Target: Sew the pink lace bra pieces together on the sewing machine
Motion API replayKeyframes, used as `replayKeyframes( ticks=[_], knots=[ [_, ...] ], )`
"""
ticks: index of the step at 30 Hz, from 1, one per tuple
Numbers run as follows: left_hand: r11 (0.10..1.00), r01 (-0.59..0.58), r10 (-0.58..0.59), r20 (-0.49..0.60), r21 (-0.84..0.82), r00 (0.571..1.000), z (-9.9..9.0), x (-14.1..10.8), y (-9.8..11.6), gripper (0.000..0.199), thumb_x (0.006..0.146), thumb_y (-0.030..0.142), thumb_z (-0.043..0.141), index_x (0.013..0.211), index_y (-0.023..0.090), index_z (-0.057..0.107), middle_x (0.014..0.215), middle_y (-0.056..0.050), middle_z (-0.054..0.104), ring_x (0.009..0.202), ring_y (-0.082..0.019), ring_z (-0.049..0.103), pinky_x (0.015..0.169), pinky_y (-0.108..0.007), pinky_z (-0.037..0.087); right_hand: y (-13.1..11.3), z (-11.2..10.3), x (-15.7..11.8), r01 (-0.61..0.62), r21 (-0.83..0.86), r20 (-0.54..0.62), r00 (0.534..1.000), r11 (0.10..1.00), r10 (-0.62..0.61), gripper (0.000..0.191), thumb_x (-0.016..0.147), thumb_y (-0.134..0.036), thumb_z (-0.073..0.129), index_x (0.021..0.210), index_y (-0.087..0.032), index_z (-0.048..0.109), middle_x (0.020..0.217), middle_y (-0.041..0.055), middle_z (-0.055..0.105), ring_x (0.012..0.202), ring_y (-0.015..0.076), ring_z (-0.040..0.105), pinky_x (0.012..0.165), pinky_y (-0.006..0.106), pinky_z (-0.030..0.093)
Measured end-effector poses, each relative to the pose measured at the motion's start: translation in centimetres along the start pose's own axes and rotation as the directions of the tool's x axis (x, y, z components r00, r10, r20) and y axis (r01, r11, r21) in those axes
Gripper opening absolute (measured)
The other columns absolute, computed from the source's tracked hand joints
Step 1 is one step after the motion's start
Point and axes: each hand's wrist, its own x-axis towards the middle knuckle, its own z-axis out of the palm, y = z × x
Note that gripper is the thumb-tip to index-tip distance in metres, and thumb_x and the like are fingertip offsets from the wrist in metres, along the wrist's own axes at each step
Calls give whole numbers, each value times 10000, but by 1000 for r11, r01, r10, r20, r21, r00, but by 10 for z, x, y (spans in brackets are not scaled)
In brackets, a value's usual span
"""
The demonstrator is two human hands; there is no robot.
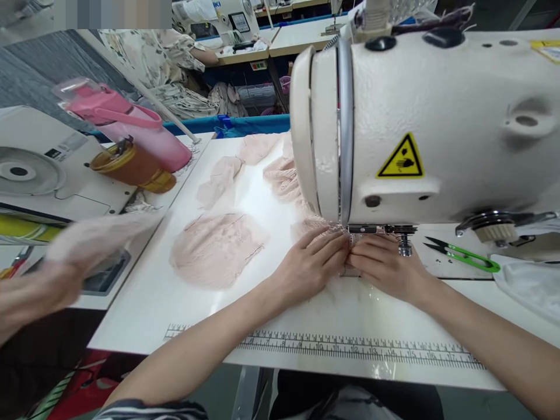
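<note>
At the front of a white sewing machine, my two hands meet close to the presser foot. My left hand lies to its left, fingers together and bent down onto pale pink lace fabric. My right hand is on the other side, fingers curled in at the edge of the same fabric. The fingertips and the needle point are mostly hidden. Left of my hands, a rounded pink lace piece rests flat on the white table, with smaller pink pieces behind it.
Green-handled thread snips lie right of the needle, beside white cloth. A printed ruler runs along the front edge. At left, a co-worker's blurred hand holds pale cloth near a pink bottle and an amber cup.
</note>
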Motion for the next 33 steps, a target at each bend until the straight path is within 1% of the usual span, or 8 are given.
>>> replayKeyframes(
  ticks=[3, 6, 8, 14, 17, 24, 29, 33],
  knots=[
    [998, 37, -33, 71, -44, 997, 8, -5, 1, 342, 978, 108, 363, 1260, 59, 550, 1308, -126, 599, 1220, -203, 572, 1053, -374, 469, 0, 0, 0, 60, -5, -55, 997, 998, -61, 202, 891, -54, 507, 808, -188, 633, 774, -23, 662, 777, 113, 604, 666, 266, 459],
    [998, 47, -42, 114, -44, 993, 11, -9, -1, 379, 961, 104, 351, 1286, 73, 544, 1331, -116, 581, 1267, -214, 534, 1072, -386, 465, 1, 2, -1, 64, 85, -33, 998, 994, -62, 206, 890, -43, 501, 838, -178, 648, 811, -5, 677, 820, 123, 615, 737, 266, 488],
    [997, 49, -41, 142, -57, 989, 11, -11, -4, 394, 939, 94, 370, 1292, 79, 545, 1345, -113, 568, 1289, -218, 511, 1093, -386, 447, 1, 3, -2, 56, 106, -18, 998, 993, -55, 216, 894, -40, 493, 851, -179, 653, 822, 0, 680, 829, 125, 616, 751, 261, 493],
    [991, 22, 10, 239, -131, 971, 3, -10, -15, 498, 862, 60, 421, 1356, 83, 485, 1395, -117, 516, 1339, -209, 448, 1134, -394, 393, -1, 7, -5, 54, 62, 11, 998, 997, -54, 245, 907, -47, 480, 919, -209, 664, 855, -5, 690, 862, 120, 607, 740, 239, 485],
    [989, 23, 14, 248, -147, 969, 1, -9, -18, 503, 855, 52, 421, 1353, 78, 491, 1398, -115, 512, 1341, -209, 446, 1150, -395, 368, -2, 8, -5, 60, 35, 14, 998, 998, -60, 251, 910, -49, 479, 929, -215, 666, 866, -5, 692, 874, 119, 593, 733, 235, 480],
    [986, 14, 27, 238, -169, 971, 3, -9, -22, 560, 788, 49, 468, 1346, 75, 503, 1406, -108, 503, 1347, -230, 439, 1160, -415, 351, -4, 10, -5, 52, 32, -16, 999, 998, -52, 230, 911, -68, 494, 927, -212, 674, 876, 8, 683, 894, 130, 593, 701, 228, 466],
    [981, 16, 26, 216, -192, 976, 3, -9, -27, 523, 819, 68, 462, 1341, 75, 507, 1393, -117, 520, 1342, -227, 446, 1162, -420, 344, -4, 12, -3, 68, 21, -32, 997, 997, -68, 220, 893, -40, 501, 918, -197, 654, 878, 15, 682, 893, 133, 589, 691, 229, 442],
    [983, 31, 10, 224, -181, 975, 4, -9, -28, 531, 819, 82, 480, 1349, 102, 498, 1395, -108, 521, 1350, -222, 437, 1160, -419, 345, -2, 13, -1, 76, 1, -7, 997, 997, -76, 225, 913, -57, 479, 919, -199, 653, 878, 8, 682, 882, 125, 579, 705, 236, 444]
  ],
)
